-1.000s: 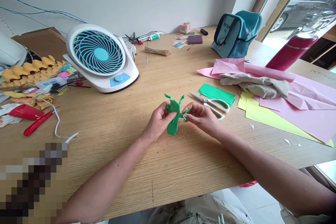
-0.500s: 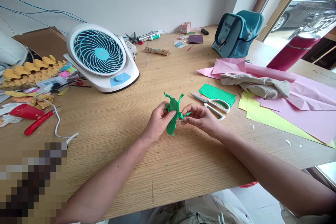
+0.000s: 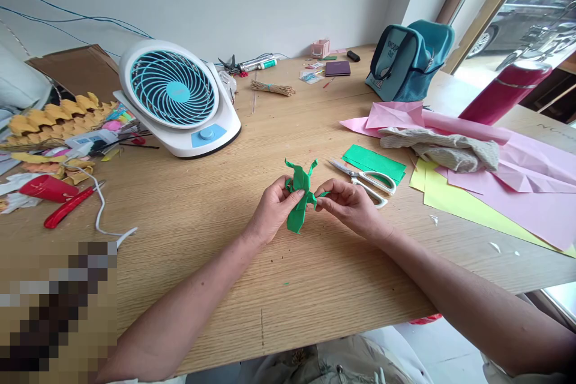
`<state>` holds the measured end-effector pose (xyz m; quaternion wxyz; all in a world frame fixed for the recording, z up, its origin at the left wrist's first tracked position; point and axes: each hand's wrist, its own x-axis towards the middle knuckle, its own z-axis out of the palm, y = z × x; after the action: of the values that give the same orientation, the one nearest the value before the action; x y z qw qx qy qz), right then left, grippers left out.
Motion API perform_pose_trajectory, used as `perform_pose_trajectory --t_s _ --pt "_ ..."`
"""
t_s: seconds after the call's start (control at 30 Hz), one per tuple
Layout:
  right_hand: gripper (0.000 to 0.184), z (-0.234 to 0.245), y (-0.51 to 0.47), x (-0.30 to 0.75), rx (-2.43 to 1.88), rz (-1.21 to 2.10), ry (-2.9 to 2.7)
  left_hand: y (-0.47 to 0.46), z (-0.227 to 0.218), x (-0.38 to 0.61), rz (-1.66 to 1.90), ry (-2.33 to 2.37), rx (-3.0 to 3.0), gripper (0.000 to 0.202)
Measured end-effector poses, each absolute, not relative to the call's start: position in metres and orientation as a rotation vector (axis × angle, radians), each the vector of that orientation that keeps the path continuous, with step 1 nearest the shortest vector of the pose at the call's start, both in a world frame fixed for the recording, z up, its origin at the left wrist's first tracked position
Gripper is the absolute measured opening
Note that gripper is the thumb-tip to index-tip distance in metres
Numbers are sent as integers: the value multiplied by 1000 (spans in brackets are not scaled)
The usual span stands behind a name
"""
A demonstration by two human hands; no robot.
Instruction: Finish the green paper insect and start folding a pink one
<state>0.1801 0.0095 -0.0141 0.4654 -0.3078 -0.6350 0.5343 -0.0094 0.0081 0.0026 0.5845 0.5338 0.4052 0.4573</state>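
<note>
Paper figure, green, one, between the hands: pinched mid-length by left hand, its side strip pinched by right hand; step seemingly strip-shaping, next move calling for steady left hold.

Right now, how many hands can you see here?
2: the left hand grips the green folded paper near its middle; the right hand pinches its right side. The pixelated patch at lower left could hide others.
</note>
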Motion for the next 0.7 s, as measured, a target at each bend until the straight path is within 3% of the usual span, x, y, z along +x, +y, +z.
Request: perform_pose_trajectory --t_s 0.17,0.3,0.53,0.7 --pt "28 -14 13 177 -797 1519 -1382 5 6 -8 1102 982 1375 19" --pt "25 -16 12 177 -762 1522 -1409 5 6 -8 1136 1026 1397 16" --pt "1 -10 6 183 -797 791 -1897 4 7 -8 1060 1075 1339 17" --pt "6 -7 7 186 -682 588 -2013 2 11 -6 1038 1028 1318 16"
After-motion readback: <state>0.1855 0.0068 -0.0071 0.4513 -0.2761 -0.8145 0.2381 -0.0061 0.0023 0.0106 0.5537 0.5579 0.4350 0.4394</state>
